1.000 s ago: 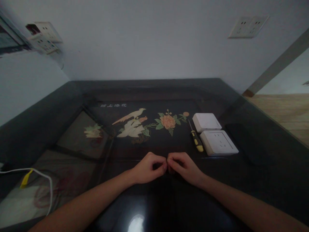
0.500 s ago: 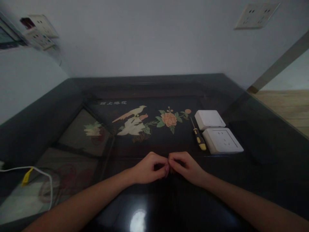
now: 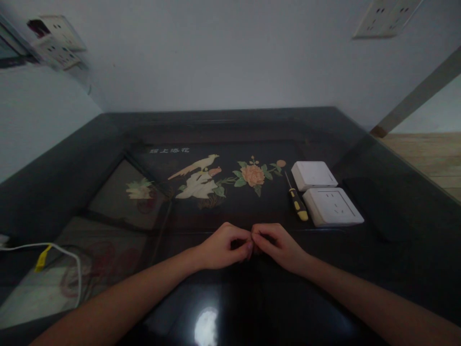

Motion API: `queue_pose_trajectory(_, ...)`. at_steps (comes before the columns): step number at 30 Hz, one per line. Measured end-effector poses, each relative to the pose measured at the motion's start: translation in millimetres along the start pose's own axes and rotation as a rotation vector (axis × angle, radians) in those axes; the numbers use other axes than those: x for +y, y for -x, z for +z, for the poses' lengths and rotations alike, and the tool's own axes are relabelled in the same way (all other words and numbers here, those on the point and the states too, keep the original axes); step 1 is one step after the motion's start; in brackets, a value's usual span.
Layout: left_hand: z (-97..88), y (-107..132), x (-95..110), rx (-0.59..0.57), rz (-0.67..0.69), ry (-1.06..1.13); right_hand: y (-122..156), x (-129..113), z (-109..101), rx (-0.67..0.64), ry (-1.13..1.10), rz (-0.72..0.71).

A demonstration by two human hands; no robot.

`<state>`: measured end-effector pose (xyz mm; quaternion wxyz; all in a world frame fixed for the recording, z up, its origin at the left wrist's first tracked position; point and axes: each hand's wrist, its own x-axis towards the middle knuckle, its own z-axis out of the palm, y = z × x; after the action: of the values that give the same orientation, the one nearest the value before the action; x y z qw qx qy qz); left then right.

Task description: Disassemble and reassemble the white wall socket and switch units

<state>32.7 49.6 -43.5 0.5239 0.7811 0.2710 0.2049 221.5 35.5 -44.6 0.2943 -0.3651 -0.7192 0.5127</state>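
Note:
My left hand (image 3: pixel 224 246) and my right hand (image 3: pixel 276 244) rest side by side on the dark glass-topped table (image 3: pixel 230 298), knuckles touching near its middle. Both have their fingers curled into loose fists; whether anything is inside them is hidden. To the right of my right hand lie a small screwdriver (image 3: pixel 297 204) with a black and yellow handle, a white wall socket (image 3: pixel 333 206) and, behind it, a white switch plate (image 3: pixel 313 175).
Under the glass is a painted panel with a bird (image 3: pixel 197 177) and a flower (image 3: pixel 252 175). A white cable with a yellow tie (image 3: pixel 43 257) lies at the left edge. Wall sockets (image 3: pixel 385 17) are mounted on the back wall. Wooden floor (image 3: pixel 432 158) shows at right.
The view has shifted slightly; both hands stay together in the same curled pose, and nothing on the table has moved.

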Motion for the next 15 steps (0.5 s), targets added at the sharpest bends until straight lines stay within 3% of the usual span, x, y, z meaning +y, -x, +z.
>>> queue_pose_trajectory(15, 1.3, 0.2, -1.4, 0.031, 0.024, -0.008, 0.0, 2.7, 0.7, 0.011, 0.018, -0.007)
